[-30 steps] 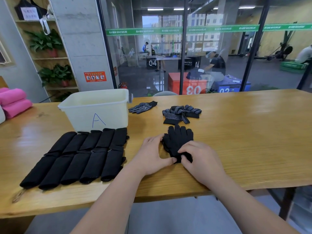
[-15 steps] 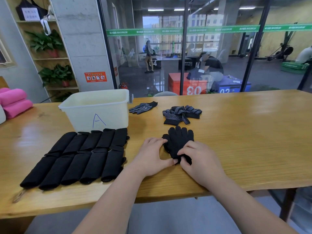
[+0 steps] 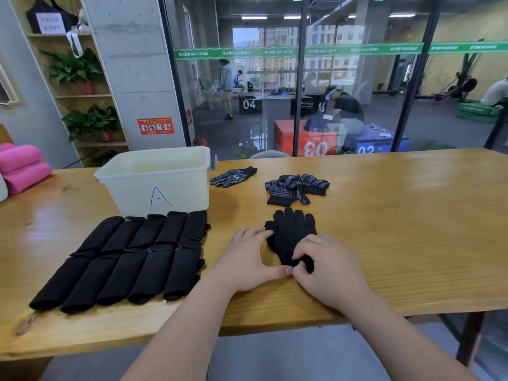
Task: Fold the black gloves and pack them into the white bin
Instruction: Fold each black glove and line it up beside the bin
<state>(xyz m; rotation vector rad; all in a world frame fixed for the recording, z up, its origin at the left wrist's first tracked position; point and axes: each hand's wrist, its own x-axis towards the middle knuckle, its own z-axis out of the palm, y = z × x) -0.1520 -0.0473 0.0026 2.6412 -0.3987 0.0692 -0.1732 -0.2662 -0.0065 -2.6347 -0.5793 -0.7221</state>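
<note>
A black glove [image 3: 292, 232] lies flat on the wooden table [image 3: 398, 237], fingers pointing away from me. My right hand [image 3: 327, 266] pinches its cuff at the near end. My left hand [image 3: 247, 257] rests on the table against the glove's left edge, thumb stretched toward the cuff. The white bin [image 3: 156, 182], marked with a blue A, stands at the back left. In front of it, several folded black gloves [image 3: 132, 257] lie in two rows. Behind the flat glove sit a small pile of dotted gloves [image 3: 295, 188] and a single dotted glove [image 3: 233, 176].
Pink rolled towels [image 3: 22, 169] lie at the table's far left edge. A glass wall stands right behind the table, with people and numbered boxes beyond it. A shelf with potted plants [image 3: 82, 105] is at the back left.
My right hand's fingers have curled in and taken hold of the glove's cuff. The left thumb has slid toward the cuff. The glove stays in place.
</note>
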